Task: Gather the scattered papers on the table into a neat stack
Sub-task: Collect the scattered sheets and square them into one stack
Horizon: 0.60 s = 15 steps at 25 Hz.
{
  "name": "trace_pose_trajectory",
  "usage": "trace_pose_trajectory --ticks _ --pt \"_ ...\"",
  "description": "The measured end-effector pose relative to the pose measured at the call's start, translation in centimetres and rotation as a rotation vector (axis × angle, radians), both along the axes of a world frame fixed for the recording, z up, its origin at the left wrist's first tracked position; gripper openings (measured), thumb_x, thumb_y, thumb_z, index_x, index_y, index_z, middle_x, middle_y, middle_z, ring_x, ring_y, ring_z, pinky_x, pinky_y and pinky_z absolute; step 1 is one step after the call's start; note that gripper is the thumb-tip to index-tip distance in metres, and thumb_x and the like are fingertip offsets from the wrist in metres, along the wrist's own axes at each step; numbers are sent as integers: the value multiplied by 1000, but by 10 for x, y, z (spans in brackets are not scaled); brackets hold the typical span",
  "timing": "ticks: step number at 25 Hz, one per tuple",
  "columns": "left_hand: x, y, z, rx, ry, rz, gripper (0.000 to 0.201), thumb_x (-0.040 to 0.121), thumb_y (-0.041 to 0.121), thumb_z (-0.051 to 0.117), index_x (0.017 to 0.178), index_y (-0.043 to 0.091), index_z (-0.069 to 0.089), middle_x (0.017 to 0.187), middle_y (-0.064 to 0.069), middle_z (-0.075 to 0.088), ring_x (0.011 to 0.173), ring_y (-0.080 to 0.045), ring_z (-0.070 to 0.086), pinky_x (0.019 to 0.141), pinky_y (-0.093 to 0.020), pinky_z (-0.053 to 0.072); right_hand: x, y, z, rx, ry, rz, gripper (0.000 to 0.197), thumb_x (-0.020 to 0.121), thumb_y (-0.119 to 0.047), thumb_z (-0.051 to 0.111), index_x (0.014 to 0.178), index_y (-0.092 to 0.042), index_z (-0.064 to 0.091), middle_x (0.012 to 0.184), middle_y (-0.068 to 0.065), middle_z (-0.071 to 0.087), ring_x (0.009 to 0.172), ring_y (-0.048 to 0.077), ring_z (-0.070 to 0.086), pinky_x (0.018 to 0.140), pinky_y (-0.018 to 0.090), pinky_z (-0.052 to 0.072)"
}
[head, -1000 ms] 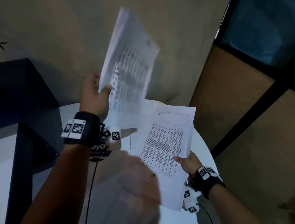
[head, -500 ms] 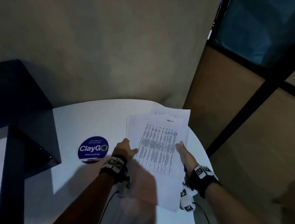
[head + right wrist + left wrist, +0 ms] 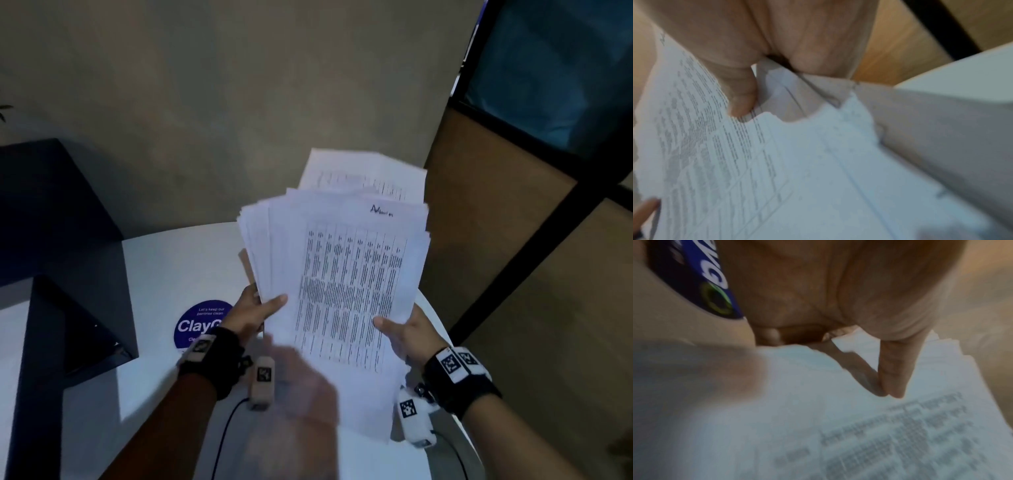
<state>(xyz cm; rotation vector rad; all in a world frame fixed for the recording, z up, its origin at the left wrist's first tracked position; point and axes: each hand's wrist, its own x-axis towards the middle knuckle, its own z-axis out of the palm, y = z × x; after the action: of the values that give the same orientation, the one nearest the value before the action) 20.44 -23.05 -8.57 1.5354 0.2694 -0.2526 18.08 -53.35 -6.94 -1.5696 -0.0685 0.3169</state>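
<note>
1. Papers point(image 3: 342, 274): white sheets printed with dense tables, handwriting at top; loose bundle, raised, edges fanned toward 9 o'clock.
2. Rear sheet point(image 3: 363, 168): juts out at 12 o'clock.

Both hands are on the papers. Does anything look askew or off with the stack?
Yes, the papers are not squared. Sheets fan out in steps along the left edge above the left hand, and a back sheet juts past the top of the rest. The right hand grips the other side. No spill visible.

Thin matt printed paper sheets point(image 3: 342, 274); smooth white table point(image 3: 178, 267); glossy round sticker point(image 3: 198, 325).
</note>
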Motion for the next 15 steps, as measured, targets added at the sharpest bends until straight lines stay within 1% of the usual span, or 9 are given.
trace_pose_trajectory --ticks 1,2,3,5,6,8,9,12,15 --pt "0 -2 13 -171 -56 -3 47 87 17 71 131 14 55 134 -15 61 114 -24 65 102 -46 49 2 5 16 8 -41 -14 48 96 1 56 128 -35 53 119 -22 69 113 -4 62 90 19 52" --pt "1 -5 26 -248 -139 34 46 87 12 70 131 15 56 130 -12 65 113 -24 66 101 -46 50 6 11 29 13 -80 -38 47 96 3 55 125 -34 53 113 -24 70 108 -6 63 88 17 53" --pt "0 -10 40 -242 -223 93 45 87 8 69 130 18 58 125 -6 68 112 -20 67 97 -39 53 11 17 37 -10 -114 -77 43 95 0 56 126 -30 53 111 -20 71 106 -2 64 91 24 54" --pt "-1 -18 59 -103 -380 206 39 88 6 68 121 25 59 114 3 71 104 -13 68 84 -23 55 20 28 46 -124 -216 -157 41 94 -14 64 132 -23 52 116 -13 67 110 8 63 103 43 49" --pt "-2 -23 63 -45 -429 233 38 87 10 71 120 24 59 112 4 71 103 -14 68 81 -21 55 22 33 44 -143 -246 -186 46 92 -19 66 135 -20 50 121 -10 66 115 12 61 106 48 45" --pt "-7 -26 61 36 -458 261 57 76 28 79 127 19 56 115 4 70 106 -16 67 86 -29 55 23 40 34 -123 -247 -210 59 90 -26 69 142 -22 43 133 -7 61 125 15 56 110 50 41" --pt "-10 -26 56 44 -450 269 67 72 33 81 131 18 53 117 4 70 109 -17 66 90 -33 55 21 43 30 -102 -244 -219 64 88 -26 71 144 -24 39 136 -6 58 128 16 54 111 51 40" --pt "-15 -28 54 24 -436 301 71 71 24 82 134 14 50 116 5 70 109 -15 66 94 -36 54 22 44 28 -39 -259 -276 71 84 -12 74 140 -28 33 131 -7 58 124 18 55 109 51 42" --pt "-16 -29 63 -10 -493 332 74 64 26 81 130 16 50 113 5 68 104 -12 66 92 -35 54 22 42 45 13 -350 -367 73 83 6 70 136 -23 30 125 -2 57 117 17 58 100 42 48"
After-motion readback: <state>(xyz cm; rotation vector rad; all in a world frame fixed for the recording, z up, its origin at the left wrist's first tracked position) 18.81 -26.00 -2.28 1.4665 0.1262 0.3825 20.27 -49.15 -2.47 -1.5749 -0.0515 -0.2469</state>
